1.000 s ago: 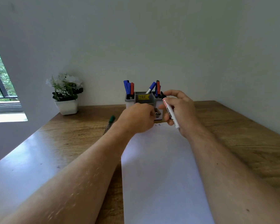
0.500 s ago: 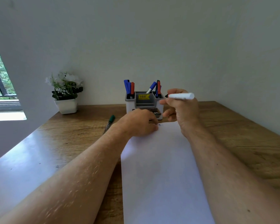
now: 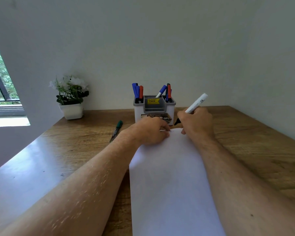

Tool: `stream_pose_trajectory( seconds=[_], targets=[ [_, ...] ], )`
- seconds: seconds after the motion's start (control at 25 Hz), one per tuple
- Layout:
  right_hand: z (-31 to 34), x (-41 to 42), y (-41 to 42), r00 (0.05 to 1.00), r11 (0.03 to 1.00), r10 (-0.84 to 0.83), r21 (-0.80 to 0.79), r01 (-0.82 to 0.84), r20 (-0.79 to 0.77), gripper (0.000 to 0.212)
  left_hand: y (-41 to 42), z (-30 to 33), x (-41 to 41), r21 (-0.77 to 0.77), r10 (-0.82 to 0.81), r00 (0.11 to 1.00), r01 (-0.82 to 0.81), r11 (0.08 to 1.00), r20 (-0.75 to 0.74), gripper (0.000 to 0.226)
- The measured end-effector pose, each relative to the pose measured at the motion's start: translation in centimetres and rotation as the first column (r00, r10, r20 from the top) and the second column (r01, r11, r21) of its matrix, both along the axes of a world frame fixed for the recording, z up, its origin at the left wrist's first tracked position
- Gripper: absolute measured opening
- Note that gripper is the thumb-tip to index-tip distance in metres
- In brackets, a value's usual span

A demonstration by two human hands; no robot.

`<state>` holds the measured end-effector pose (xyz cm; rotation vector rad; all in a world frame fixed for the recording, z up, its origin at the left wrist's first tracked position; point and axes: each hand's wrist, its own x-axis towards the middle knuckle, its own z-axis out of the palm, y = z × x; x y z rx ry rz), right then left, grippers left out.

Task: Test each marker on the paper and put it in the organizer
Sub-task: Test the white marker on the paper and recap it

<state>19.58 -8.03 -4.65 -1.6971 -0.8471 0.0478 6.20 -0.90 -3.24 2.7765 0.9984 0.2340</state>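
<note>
A window [image 3: 0, 89] opens on green leaves at the far left; beside it a white pot of white flowers [image 3: 70, 97] stands at the back of the wooden table [image 3: 255, 150]; a green marker [image 3: 116, 130] lies loose on the wood, well apart from the left hand [image 3: 150, 131]; that hand rests knuckles-up on the top edge of the white paper [image 3: 170, 184], fingers curled under, and I cannot tell whether it holds anything; behind it the grey-and-white organizer [image 3: 154, 109] holds blue and red markers upright; the right hand [image 3: 195, 121] grips a white marker [image 3: 195, 103], uncapped, black tip tilted down just above the paper's top edge.
</note>
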Motion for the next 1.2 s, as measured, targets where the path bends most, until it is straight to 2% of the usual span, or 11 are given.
stream_pose_trajectory(
  seconds=[0.16, 0.48, 0.68, 0.88, 1.04, 1.2],
  targets=[
    [-0.36, 0.11, 0.25, 0.998, 0.997, -0.005, -0.076, 0.000, -0.064, 0.031, 0.19, -0.09, 0.05, -0.007, -0.002, 1.000, 0.002, 1.000, -0.007, 0.036],
    [-0.33, 0.22, 0.24, 0.999, 0.983, 0.004, -0.182, -0.012, -0.045, 0.030, 0.34, -0.14, 0.10, -0.021, 0.008, 1.000, -0.008, 1.000, -0.002, 0.037],
    [-0.14, 0.09, 0.20, 0.999, 0.980, -0.001, -0.199, -0.008, -0.042, 0.049, 0.43, -0.22, 0.17, -0.025, 0.009, 1.000, -0.009, 1.000, 0.008, 0.036],
    [-0.23, -0.05, 0.16, 1.000, 0.981, 0.002, -0.194, -0.005, -0.016, 0.041, 0.60, -0.36, 0.08, -0.016, 0.005, 1.000, -0.005, 1.000, 0.012, 0.036],
    [-0.11, -0.08, 0.03, 0.999, 0.981, -0.023, -0.194, 0.016, -0.034, 0.048, 0.74, -0.38, 0.04, -0.022, 0.002, 1.000, -0.002, 1.000, 0.009, 0.036],
    [-0.22, 0.02, 0.20, 1.000, 0.980, 0.015, -0.197, -0.019, -0.022, 0.037, 0.74, -0.26, -0.05, -0.011, -0.007, 1.000, 0.007, 1.000, 0.011, 0.036]
  ],
)
